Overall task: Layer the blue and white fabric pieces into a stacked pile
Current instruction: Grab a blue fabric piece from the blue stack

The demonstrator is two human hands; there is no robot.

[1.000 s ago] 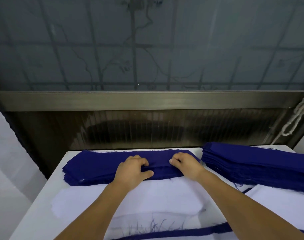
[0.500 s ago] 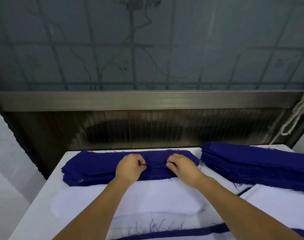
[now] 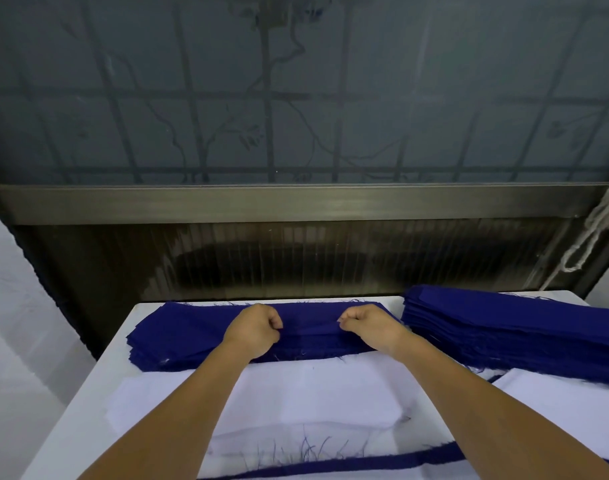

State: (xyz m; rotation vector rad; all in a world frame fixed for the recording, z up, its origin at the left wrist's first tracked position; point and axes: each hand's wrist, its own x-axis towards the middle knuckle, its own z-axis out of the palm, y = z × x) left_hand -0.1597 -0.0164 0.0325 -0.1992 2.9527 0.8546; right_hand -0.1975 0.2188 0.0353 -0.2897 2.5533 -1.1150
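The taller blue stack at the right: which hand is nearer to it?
Right. The right hand pinches blue cloth just left of the taller stack; the left hand lies farther left, on the lower stack.

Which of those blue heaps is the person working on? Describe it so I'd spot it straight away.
Start at the white table below the dark window. At its far edge, left of centre, lies the flat blue stack, with white fabric just in front. Unlike the thicker blue pile on the right, which nobody touches, it has the left hand and right hand pinching its top piece.
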